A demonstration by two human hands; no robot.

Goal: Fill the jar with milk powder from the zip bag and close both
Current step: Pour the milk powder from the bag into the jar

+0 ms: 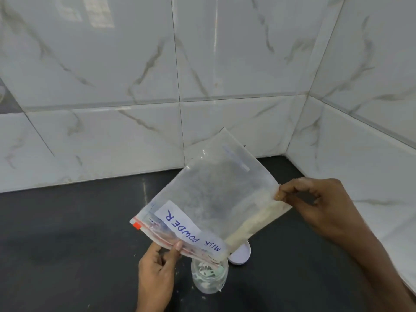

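You're mid-pour: your left hand (157, 271) pinches the zip edge and your right hand (319, 206) pinches the raised bottom corner of the zip bag (209, 199), its mouth over the open jar (209, 280). The jar looks barely filled. Its lid (240, 253) lies just beside it and both closings remain. The jar stands out from the worktop's (67, 244) back right corner, with room to your left.

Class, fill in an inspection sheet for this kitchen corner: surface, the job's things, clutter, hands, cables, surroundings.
Surface: dark countertop.
Job's things: zip bag tilted, mouth over the open jar; powder along its lower edge; white lid lies beside the jar.
Clutter: nothing seen.
Hands: left hand pinches the bag's zip edge; right hand pinches its raised corner.
Cables: nothing seen.
Surroundings: white marbled wall tiles, corner at right.
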